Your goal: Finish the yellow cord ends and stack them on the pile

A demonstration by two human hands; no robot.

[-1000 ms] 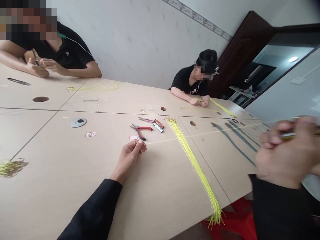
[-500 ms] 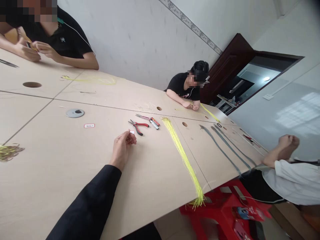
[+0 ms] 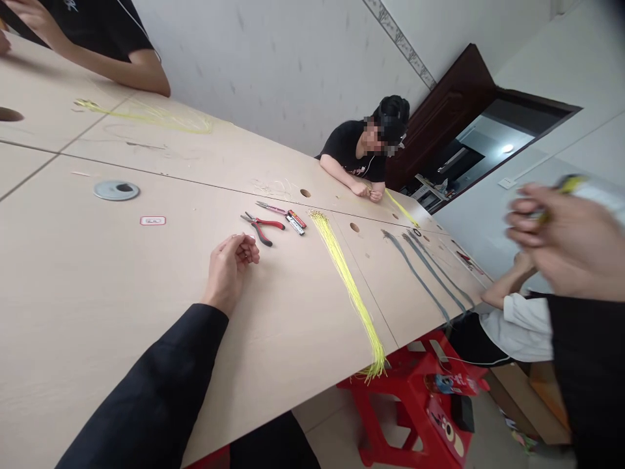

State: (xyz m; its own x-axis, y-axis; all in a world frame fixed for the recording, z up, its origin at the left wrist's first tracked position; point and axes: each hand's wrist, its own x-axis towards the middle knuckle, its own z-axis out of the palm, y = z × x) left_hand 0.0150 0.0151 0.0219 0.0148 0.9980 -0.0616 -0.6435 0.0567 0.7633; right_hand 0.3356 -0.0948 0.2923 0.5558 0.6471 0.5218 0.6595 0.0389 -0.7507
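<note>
A person's left hand (image 3: 229, 266) rests on a pale wooden table (image 3: 97, 286), fingers curled against the thumb; whether anything is pinched there cannot be told. Red-handled pliers (image 3: 262, 227) lie just beyond it, and a yellow cord bundle (image 3: 347, 286) runs off the table edge. The right hand (image 3: 561, 244), raised at the frame's right and badly blurred, is clenched around a small item (image 3: 570, 185) with a yellowish tip, too smeared to identify. A co-worker's arm (image 3: 508, 286) is partly hidden behind it.
</note>
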